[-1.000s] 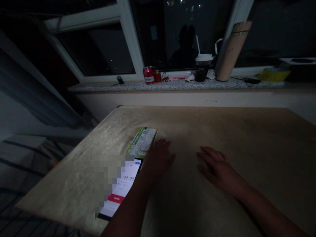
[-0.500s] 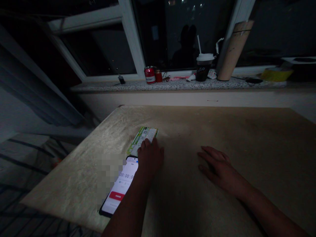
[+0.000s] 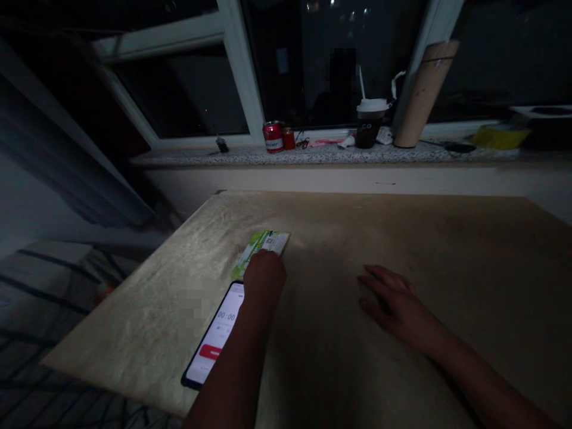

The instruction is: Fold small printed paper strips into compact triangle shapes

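A flat green and white packet [image 3: 266,242] lies on the wooden table [image 3: 402,226]. My left hand [image 3: 263,275] rests on the packet's near end with its fingers curled down over it; whether it grips the packet I cannot make out. Just behind that wrist lies a lit phone [image 3: 216,335] showing a timer and a red button. My right hand [image 3: 392,300] lies flat on the table to the right, fingers spread, holding nothing.
On the stone window sill [image 3: 322,155] stand a red can [image 3: 272,136], a small red jar [image 3: 288,138], a dark cup with lid and straw [image 3: 368,122] and a cardboard tube [image 3: 420,85]. The table's left edge drops off near the phone. The room is dim.
My left hand moved from the bare table leftward onto the packet and its fingers curled over it. The right hand stayed still.
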`<state>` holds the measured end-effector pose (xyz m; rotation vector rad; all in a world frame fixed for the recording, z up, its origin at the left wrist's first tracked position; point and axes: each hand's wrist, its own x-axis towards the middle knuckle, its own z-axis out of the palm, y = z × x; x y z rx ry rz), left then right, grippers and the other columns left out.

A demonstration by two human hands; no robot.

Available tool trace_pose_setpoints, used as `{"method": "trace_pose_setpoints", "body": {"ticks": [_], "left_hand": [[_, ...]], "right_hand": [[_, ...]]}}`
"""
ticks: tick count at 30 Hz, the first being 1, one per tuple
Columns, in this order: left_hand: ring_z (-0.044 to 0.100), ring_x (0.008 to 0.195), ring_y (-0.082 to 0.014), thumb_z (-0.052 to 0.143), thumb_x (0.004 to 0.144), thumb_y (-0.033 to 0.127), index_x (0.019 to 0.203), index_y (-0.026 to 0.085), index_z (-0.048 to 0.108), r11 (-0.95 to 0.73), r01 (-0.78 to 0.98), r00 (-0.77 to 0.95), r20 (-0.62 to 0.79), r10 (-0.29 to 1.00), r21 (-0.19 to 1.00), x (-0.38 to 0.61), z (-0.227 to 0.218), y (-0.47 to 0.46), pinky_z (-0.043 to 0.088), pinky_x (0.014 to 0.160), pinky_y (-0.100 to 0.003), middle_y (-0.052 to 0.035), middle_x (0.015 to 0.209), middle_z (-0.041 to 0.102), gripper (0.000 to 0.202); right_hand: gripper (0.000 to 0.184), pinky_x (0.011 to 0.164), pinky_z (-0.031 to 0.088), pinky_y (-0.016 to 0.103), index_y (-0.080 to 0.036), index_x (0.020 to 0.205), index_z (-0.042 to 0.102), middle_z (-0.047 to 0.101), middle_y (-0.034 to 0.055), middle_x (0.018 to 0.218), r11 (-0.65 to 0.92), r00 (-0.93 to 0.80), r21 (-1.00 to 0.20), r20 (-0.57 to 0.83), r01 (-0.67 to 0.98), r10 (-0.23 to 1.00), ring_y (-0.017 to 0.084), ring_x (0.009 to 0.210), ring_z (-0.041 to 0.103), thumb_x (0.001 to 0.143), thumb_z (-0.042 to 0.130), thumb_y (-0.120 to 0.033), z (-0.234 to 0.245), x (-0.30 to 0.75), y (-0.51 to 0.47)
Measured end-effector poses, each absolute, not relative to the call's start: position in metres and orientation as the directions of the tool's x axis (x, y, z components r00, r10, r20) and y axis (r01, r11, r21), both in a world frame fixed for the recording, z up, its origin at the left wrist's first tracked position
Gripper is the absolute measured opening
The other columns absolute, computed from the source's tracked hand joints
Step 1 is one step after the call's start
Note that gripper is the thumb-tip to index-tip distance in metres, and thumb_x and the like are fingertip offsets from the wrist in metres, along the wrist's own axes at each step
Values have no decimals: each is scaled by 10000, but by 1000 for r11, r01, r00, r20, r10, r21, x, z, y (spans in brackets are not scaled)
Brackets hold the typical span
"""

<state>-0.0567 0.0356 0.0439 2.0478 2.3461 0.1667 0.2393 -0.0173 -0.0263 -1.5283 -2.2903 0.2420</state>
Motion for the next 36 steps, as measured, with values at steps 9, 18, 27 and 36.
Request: {"method": "trace_pose_setpoints", "body": {"ticks": [9, 18, 27, 36], "left_hand": [[745, 848, -276, 453, 947, 219, 926, 127, 790, 218, 967, -227, 52, 973, 135, -61, 56, 37, 564, 784, -359, -170, 939, 776, 350], [744, 864, -271, 550, 922, 267, 905, 189, 798, 219, 955, -236, 66, 969, 199, -59, 51, 38, 559, 775, -348, -125, 917, 784, 260], [698, 1001, -271, 517, 965, 235, 966, 148, 740, 82, 977, -108, 126, 986, 195, -40, 51, 32, 535, 870, -359, -136, 1056, 737, 239], [664, 1024, -240, 495, 998, 208, 1005, 172, 702, -211, 955, 187, 127, 974, 209, 13, 47, 13, 523, 884, -341, -107, 1073, 707, 210]], "right_hand": [[438, 1147, 366, 574, -246, 1354, 633, 534, 147, 1519, 403, -345, -330, 220, 854, 912, 340, 1414, 480, 970, 563, -444, -29, 241, -17], [423, 1129, 379, 588, -265, 1336, 644, 548, 142, 1507, 411, -344, -353, 239, 840, 908, 353, 1404, 490, 961, 560, -443, -31, 242, -16], [430, 1128, 392, 567, -252, 1338, 643, 547, 144, 1506, 404, -339, -354, 233, 844, 912, 344, 1403, 490, 964, 558, -445, -30, 241, -16], [422, 1133, 390, 582, -240, 1329, 653, 548, 156, 1503, 407, -340, -359, 236, 840, 910, 352, 1400, 493, 964, 562, -433, -27, 239, -17]]}}
